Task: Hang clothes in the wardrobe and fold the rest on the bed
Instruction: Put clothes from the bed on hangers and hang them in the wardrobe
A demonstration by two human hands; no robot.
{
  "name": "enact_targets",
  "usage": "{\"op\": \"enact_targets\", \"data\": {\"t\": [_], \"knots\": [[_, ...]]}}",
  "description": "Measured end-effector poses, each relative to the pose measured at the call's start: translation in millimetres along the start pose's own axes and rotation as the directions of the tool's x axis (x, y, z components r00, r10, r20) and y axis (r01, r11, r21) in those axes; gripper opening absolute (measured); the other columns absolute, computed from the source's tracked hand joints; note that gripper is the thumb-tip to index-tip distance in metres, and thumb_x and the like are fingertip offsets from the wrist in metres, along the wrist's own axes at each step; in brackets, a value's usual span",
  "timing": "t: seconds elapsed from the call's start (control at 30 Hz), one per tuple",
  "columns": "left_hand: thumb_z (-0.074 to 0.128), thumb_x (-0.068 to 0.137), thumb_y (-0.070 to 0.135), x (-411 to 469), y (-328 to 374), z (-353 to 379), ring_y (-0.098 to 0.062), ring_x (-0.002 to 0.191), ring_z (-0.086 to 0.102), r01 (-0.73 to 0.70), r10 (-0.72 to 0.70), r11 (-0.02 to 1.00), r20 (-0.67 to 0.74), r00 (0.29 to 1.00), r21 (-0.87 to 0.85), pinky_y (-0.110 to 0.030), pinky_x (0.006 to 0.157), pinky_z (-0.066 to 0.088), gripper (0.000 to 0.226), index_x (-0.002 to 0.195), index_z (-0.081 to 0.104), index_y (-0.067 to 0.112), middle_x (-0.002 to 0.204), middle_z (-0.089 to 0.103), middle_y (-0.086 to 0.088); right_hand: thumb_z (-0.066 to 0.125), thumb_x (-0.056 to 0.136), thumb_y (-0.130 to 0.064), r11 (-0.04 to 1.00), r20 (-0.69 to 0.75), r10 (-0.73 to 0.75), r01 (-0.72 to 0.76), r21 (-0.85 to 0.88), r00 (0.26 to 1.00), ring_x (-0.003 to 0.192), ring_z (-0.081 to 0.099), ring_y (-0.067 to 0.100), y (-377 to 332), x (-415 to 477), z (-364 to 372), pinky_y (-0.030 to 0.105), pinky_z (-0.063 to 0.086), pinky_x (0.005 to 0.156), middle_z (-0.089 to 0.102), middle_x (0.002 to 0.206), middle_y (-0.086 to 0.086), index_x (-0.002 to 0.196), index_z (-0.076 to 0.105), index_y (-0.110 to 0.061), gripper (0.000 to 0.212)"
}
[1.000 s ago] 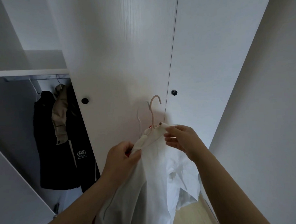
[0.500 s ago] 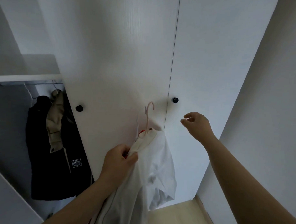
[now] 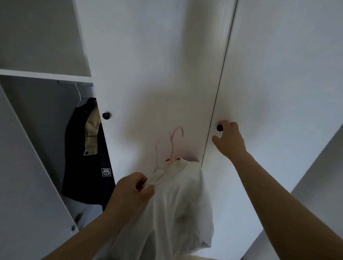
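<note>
My left hand grips the shoulder of a white shirt that hangs on a pale hanger, held up in front of the shut white wardrobe doors. A second thin hanger hook and a bit of red show at the collar. My right hand is raised at the black knob of the right door; its fingers curve beside and above the knob, and the thumb stays spread below it, apart from it.
The left wardrobe section stands open, with a dark jacket and a beige garment hanging under a shelf. Another black knob sits on the middle door. A grey wall closes in on the right.
My right hand let go of the shirt collar and rose up and right to the door knob. The left hand keeps holding the shirt and hanger.
</note>
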State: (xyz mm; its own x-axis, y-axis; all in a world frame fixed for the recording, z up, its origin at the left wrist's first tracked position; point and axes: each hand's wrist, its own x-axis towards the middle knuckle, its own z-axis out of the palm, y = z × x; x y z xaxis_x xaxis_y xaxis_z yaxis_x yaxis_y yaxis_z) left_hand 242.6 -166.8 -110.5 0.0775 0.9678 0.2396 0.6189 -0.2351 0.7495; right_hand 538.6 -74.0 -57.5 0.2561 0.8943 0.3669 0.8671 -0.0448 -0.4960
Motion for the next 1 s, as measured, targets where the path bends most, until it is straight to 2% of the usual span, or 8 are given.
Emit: {"op": "enact_targets", "data": {"t": [0.13, 0.3, 0.5, 0.63, 0.77, 0.9, 1.0], "knots": [[0.067, 0.077, 0.021, -10.0, 4.7, 7.0, -0.001, 0.049, 0.045, 0.017, -0.017, 1.0, -0.036, 0.999, 0.02, -0.015, 0.051, 0.037, 0.019, 0.062, 0.057, 0.017, 0.052, 0.051, 0.003, 0.062, 0.084, -0.011, 0.999, 0.035, -0.043, 0.043, -0.017, 0.998, 0.097, 0.055, 0.035, 8.0, 8.7, -2.2, 0.031, 0.041, 0.077, 0.046, 0.124, 0.015, 0.123, 0.05, -0.005, 0.042], [0.068, 0.078, 0.021, -27.9, 2.1, 6.6, 0.0, 0.053, 0.048, 0.03, -0.028, 0.998, -0.026, 0.999, 0.051, -0.013, 0.054, 0.039, 0.018, 0.063, 0.058, 0.017, 0.056, 0.054, -0.001, 0.063, 0.083, -0.013, 0.996, 0.088, -0.039, 0.045, -0.073, 0.995, 0.104, 0.054, 0.034, 7.4, 10.6, -9.1, 0.032, 0.04, 0.081, 0.049, 0.122, 0.014, 0.123, 0.051, -0.005, 0.042], [0.069, 0.078, 0.021, -44.6, -4.4, -7.8, -0.003, 0.051, 0.047, 0.016, -0.014, 0.996, -0.018, 1.0, 0.083, -0.011, 0.054, 0.039, 0.019, 0.064, 0.058, 0.016, 0.055, 0.051, 0.002, 0.062, 0.08, -0.011, 0.999, 0.025, -0.004, 0.005, -0.033, 1.0, 0.095, 0.055, 0.031, 1.9, -21.5, -14.9, 0.033, 0.044, 0.078, 0.053, 0.114, 0.012, 0.117, 0.053, -0.006, 0.038], [0.069, 0.078, 0.016, -57.0, -6.3, -16.7, 0.003, 0.054, 0.048, -0.023, 0.023, 0.999, -0.002, 1.0, 0.035, -0.009, 0.057, 0.038, 0.018, 0.064, 0.058, 0.014, 0.055, 0.05, 0.004, 0.063, 0.079, -0.012, 0.999, -0.016, 0.016, -0.017, -0.045, 1.0, 0.095, 0.056, 0.031, -4.1, -52.3, -24.7, 0.032, 0.044, 0.077, 0.053, 0.114, 0.011, 0.119, 0.053, -0.008, 0.042], [0.069, 0.077, 0.016, -77.7, -11.7, -22.8, 0.006, 0.057, 0.049, -0.089, 0.089, 0.996, 0.047, 0.995, 0.008, -0.008, 0.057, 0.038, 0.025, 0.06, 0.051, 0.021, 0.053, 0.047, 0.006, 0.067, 0.081, -0.019, 0.997, -0.064, 0.053, -0.056, -0.052, 0.997, 0.097, 0.057, 0.029, -7.7, -89.2, -37.9, 0.036, 0.048, 0.082, 0.055, 0.114, 0.01, 0.123, 0.053, -0.01, 0.045], [0.069, 0.077, 0.019, -103.0, -22.0, -27.2, -0.003, 0.049, 0.045, -0.112, 0.109, 0.993, 0.112, 0.988, 0.027, -0.01, 0.053, 0.038, 0.023, 0.063, 0.051, 0.023, 0.055, 0.048, 0.005, 0.07, 0.082, -0.029, 0.991, -0.098, 0.066, -0.076, -0.109, 0.993, 0.099, 0.058, 0.025, -2.1, -125.0, -56.5, 0.037, 0.051, 0.086, 0.058, 0.114, 0.008, 0.123, 0.054, -0.012, 0.047], [0.069, 0.079, 0.018, -118.4, -25.4, -28.2, -0.004, 0.052, 0.044, -0.118, 0.114, 0.993, 0.148, 0.982, 0.018, -0.009, 0.055, 0.038, 0.021, 0.066, 0.052, 0.021, 0.058, 0.049, 0.005, 0.071, 0.082, -0.036, 0.982, -0.137, 0.11, -0.128, -0.136, 0.984, 0.099, 0.058, 0.025, 0.6, -147.3, -67.7, 0.039, 0.052, 0.087, 0.059, 0.114, 0.007, 0.121, 0.055, -0.013, 0.048]]}}
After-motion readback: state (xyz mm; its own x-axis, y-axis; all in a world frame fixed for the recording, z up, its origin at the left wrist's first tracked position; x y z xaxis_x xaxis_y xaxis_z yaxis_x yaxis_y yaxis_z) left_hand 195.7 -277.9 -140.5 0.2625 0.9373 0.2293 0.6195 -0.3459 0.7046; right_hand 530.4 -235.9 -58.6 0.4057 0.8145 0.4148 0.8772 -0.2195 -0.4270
